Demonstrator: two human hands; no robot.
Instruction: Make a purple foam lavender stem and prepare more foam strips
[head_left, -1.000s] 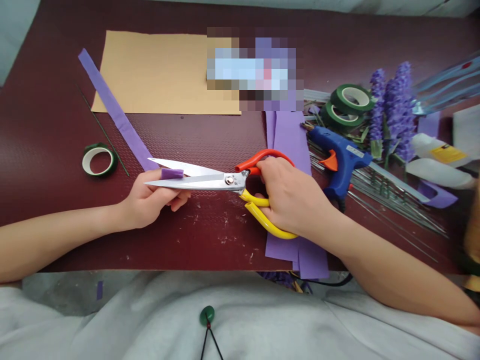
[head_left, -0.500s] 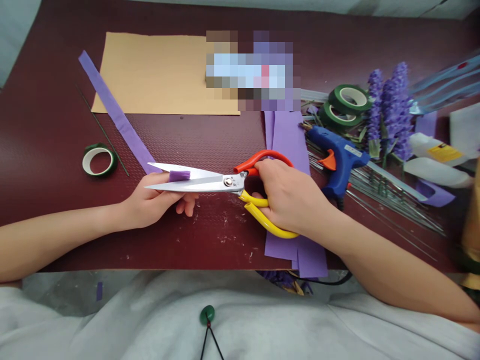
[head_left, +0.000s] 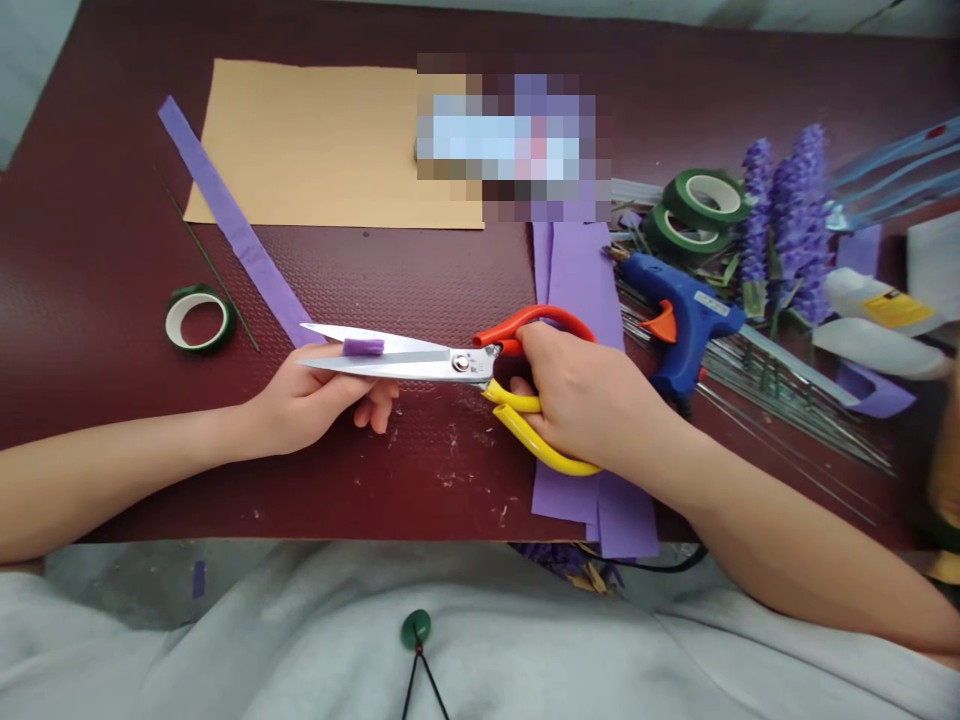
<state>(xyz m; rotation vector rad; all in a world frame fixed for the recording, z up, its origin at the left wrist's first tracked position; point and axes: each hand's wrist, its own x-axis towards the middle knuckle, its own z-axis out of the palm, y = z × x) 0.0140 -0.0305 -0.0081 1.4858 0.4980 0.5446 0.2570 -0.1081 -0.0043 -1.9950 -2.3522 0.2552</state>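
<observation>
Steel scissors (head_left: pixel 405 362) with red and yellow handles lie across the dark red mat, their blades slightly apart and pointing left. My right hand (head_left: pixel 581 400) is shut around the handles. My left hand (head_left: pixel 311 395) is under the blades, and its fingers hold a small purple foam scrap (head_left: pixel 363 347) between them. Part of the scrap is hidden by the upper blade. Beneath the scissor handles lies a wide purple foam sheet (head_left: pixel 574 280), cut into strips at its near end.
A long purple strip (head_left: pixel 238 240) crosses a tan cardboard sheet (head_left: pixel 300 150). Nearby are a green tape roll (head_left: pixel 199 318), thin wire, a blue glue gun (head_left: pixel 686 325), more tape rolls (head_left: pixel 701 200), lavender sprigs (head_left: pixel 787 230) and a bundle of wires (head_left: pixel 780 390). A pixelated patch covers the back.
The blades have closed a little. The purple scrap has slid right toward the pivot, and my left fingers have shifted right with it.
</observation>
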